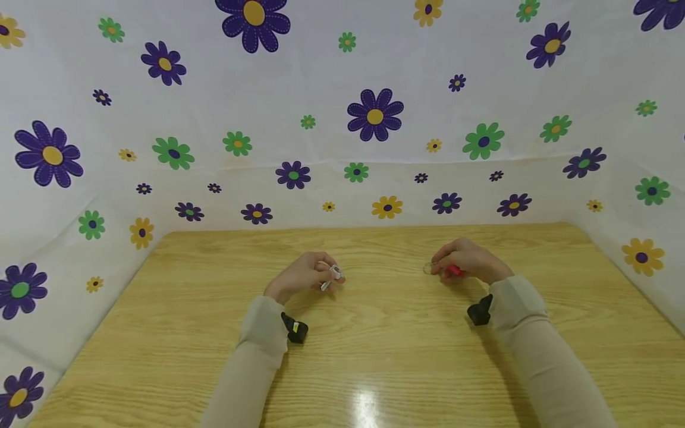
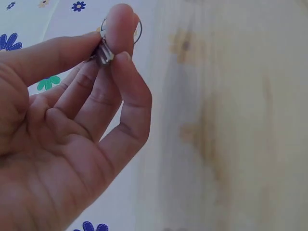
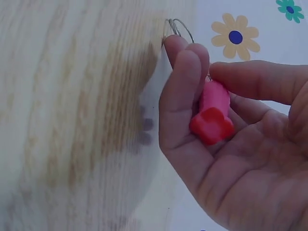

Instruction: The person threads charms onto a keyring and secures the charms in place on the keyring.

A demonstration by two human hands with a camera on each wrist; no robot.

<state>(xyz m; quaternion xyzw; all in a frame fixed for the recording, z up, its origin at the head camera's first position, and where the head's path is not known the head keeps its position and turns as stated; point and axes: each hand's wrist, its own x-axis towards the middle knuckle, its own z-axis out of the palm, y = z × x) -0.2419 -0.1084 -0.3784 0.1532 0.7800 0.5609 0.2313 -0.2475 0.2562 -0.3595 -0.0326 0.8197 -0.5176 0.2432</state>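
the head view alone places both hands over the worktop (image 1: pixel 369 339), well apart, before a flower-printed cloth (image 1: pixel 299 77); it also shows a black device (image 1: pixel 297 330) at the left wrist and another at the right. the left wrist view adds what the head view does not resolve: the left hand (image 1: pixel 307 276) pinches a silvery piece (image 2: pixel 106 56) between thumb and fingertips, and a thin ring (image 2: pixel 141 32) arcs out behind the fingers. the head view, in turn, gives the outer side of this held item, a pale block (image 1: pixel 336 271) with a darker grey centre. the right wrist view discloses the form of the charm (image 3: pixel 214 98) held by the right hand (image 1: pixel 471 261), only a red patch from above; thumb and fingertips pinch its top end, the other fingers curving beside it. the charm is a ribbed pink cylinder, its near end a bright red, lobed, flower-like shape. a short wire shows at its top, and wire loops (image 3: pixel 184 27) project beyond the fingertips; their join is hidden. the silvery piece appears narrow, glossy and angular, its far part covered by the fingers.
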